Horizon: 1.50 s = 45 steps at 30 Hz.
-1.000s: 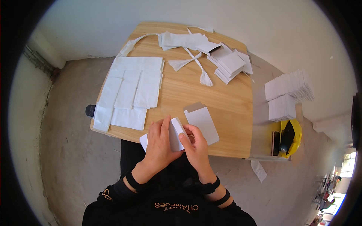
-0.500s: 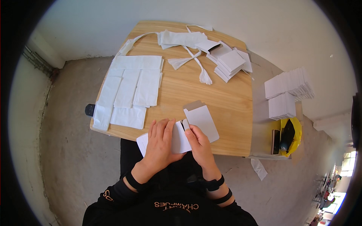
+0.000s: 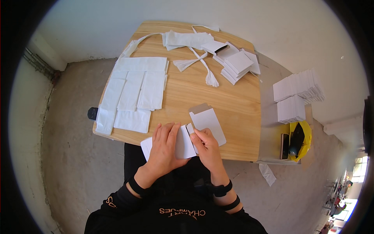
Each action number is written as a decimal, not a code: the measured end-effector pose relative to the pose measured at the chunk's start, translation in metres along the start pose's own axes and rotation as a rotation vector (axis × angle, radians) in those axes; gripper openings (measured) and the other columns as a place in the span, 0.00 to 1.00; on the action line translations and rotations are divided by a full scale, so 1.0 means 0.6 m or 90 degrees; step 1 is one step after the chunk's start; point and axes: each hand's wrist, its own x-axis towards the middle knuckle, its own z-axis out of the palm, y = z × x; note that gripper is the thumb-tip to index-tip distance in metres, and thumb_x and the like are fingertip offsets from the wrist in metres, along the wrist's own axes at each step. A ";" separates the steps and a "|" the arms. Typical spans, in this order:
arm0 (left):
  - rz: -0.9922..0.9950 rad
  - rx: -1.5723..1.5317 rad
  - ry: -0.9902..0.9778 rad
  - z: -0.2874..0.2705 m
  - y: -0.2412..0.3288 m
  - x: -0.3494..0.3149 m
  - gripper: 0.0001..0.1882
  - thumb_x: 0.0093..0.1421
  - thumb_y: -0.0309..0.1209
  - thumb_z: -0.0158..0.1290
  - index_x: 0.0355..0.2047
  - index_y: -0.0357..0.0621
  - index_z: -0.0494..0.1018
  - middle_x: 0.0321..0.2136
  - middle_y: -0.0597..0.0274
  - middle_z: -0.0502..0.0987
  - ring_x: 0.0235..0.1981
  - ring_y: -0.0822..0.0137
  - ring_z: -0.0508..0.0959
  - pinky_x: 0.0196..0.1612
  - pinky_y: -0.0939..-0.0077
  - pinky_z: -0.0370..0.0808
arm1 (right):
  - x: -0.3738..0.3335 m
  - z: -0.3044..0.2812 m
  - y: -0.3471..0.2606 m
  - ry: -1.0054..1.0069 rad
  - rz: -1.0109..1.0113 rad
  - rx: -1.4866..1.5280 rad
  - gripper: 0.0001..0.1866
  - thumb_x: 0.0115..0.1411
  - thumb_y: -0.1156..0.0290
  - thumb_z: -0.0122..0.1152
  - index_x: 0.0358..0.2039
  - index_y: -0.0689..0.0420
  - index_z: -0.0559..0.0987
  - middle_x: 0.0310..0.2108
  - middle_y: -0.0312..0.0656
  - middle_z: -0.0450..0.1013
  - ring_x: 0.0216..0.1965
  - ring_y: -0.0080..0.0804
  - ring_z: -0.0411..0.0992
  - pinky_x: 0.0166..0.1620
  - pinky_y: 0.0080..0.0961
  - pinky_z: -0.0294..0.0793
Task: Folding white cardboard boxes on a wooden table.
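Note:
Over the table's front edge I hold a small white cardboard box [image 3: 186,147]. My left hand [image 3: 163,147] is wrapped across its body, with the thumb along the near side and the fingers over the far side. My right hand [image 3: 206,146] pinches the flap at the box's right end, thumb on top; a narrow dark gap shows there. A white panel [image 3: 145,146] sticks out left of my left hand; whether it belongs to the same box I cannot tell. Just beyond my right hand lies a flattened white box [image 3: 210,124] with a grey inner flap.
Flat white plastic bags [image 3: 151,89] cover the left of the wooden table [image 3: 237,113]. Twisted white strips [image 3: 210,77] and piled white boxes [image 3: 238,64] lie at the back. On the right are stacked white boxes [image 3: 291,110], a phone [image 3: 285,146] and a yellow bag [image 3: 307,144].
My right hand has shifted slightly at the box's right end, and the flap there has swung down, narrowing the dark opening. My left hand keeps its hold.

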 end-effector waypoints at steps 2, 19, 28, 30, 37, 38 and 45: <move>0.009 -0.014 0.013 0.002 -0.002 0.000 0.52 0.31 0.35 0.69 0.56 0.38 0.56 0.49 0.47 0.62 0.52 0.46 0.62 0.60 0.48 0.55 | 0.003 -0.008 -0.009 -0.014 -0.023 -0.021 0.14 0.62 0.71 0.55 0.44 0.66 0.75 0.27 0.37 0.64 0.29 0.23 0.63 0.33 0.20 0.64; -0.109 -0.034 0.070 0.009 0.004 -0.001 0.52 0.36 0.37 0.69 0.59 0.35 0.53 0.47 0.44 0.63 0.49 0.47 0.65 0.50 0.58 0.62 | -0.025 0.032 -0.052 0.025 -0.086 -0.024 0.21 0.57 0.72 0.57 0.53 0.57 0.71 0.36 0.46 0.69 0.34 0.33 0.69 0.35 0.23 0.70; -0.195 -0.291 -0.116 -0.036 0.001 -0.007 0.25 0.56 0.25 0.56 0.54 0.40 0.63 0.32 0.60 0.70 0.29 0.75 0.72 0.32 0.83 0.70 | -0.005 -0.040 -0.020 -0.165 0.069 0.154 0.15 0.59 0.72 0.58 0.47 0.61 0.74 0.37 0.34 0.72 0.35 0.16 0.67 0.37 0.14 0.67; -0.254 -0.441 -0.130 -0.031 -0.007 -0.010 0.18 0.60 0.23 0.52 0.50 0.39 0.64 0.30 0.65 0.70 0.28 0.79 0.72 0.30 0.86 0.69 | -0.008 -0.043 -0.018 -0.211 0.106 0.200 0.16 0.59 0.72 0.59 0.47 0.61 0.73 0.36 0.34 0.72 0.35 0.16 0.67 0.37 0.14 0.67; -0.295 -0.561 -0.168 -0.036 -0.015 -0.031 0.11 0.60 0.22 0.51 0.43 0.38 0.65 0.33 0.64 0.72 0.33 0.79 0.74 0.34 0.85 0.72 | -0.042 -0.063 0.002 -0.226 0.162 0.291 0.18 0.58 0.74 0.61 0.48 0.60 0.71 0.35 0.38 0.72 0.32 0.19 0.71 0.34 0.15 0.71; -0.293 -0.575 -0.149 -0.037 -0.012 -0.034 0.10 0.60 0.23 0.52 0.41 0.37 0.66 0.30 0.65 0.72 0.30 0.79 0.73 0.31 0.85 0.71 | -0.045 -0.063 0.002 -0.234 0.171 0.289 0.18 0.58 0.74 0.61 0.48 0.61 0.71 0.35 0.38 0.72 0.31 0.19 0.71 0.33 0.15 0.72; -0.291 -0.604 -0.175 -0.045 -0.014 -0.051 0.07 0.60 0.24 0.53 0.37 0.37 0.67 0.28 0.67 0.72 0.28 0.81 0.71 0.29 0.86 0.69 | -0.061 -0.066 -0.002 -0.265 0.164 0.302 0.17 0.58 0.75 0.60 0.49 0.60 0.71 0.34 0.37 0.72 0.32 0.19 0.71 0.33 0.15 0.72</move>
